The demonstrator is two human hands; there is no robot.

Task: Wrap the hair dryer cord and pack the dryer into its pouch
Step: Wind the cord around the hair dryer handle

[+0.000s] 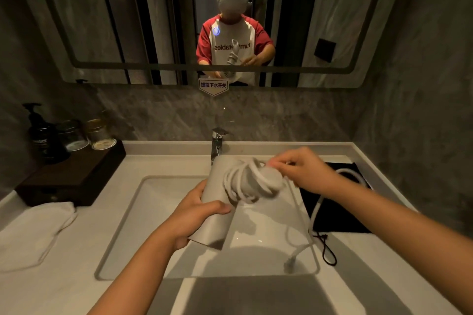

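**A:** What surface is shown?

**B:** A pale stone counter [107, 212] with a rectangular sink [153, 225] sunk into it, and a chrome faucet [217, 143] at the back edge. The walls are dark grey marble; a wide mirror [128, 20] above reflects a person in a red-and-white shirt.

**A:** And the items at the left?

**B:** A dark wooden tray [76, 176] carrying a black pump bottle [43, 133] and two glass jars [87, 134]. A folded white towel [33, 233] lies in front of it, near the counter's edge.

**A:** Where is the hair dryer?

**B:** Held above the basin. The left hand [197, 217] is closed around the barrel of the hair dryer [217, 202]. Several loops of the white cord [245, 181] circle its handle.

**A:** The right hand?

**B:** The right hand [304, 171] pinches the cord at the handle's end. The remaining cord trails down over the sink's right rim, its plug [290, 262] hanging inside the basin.

**A:** The pouch?

**B:** The black pouch [340, 215] lies flat on the counter to the right of the sink, with its dark drawstring [329, 250] toward the front. A loop of cord rests across it.
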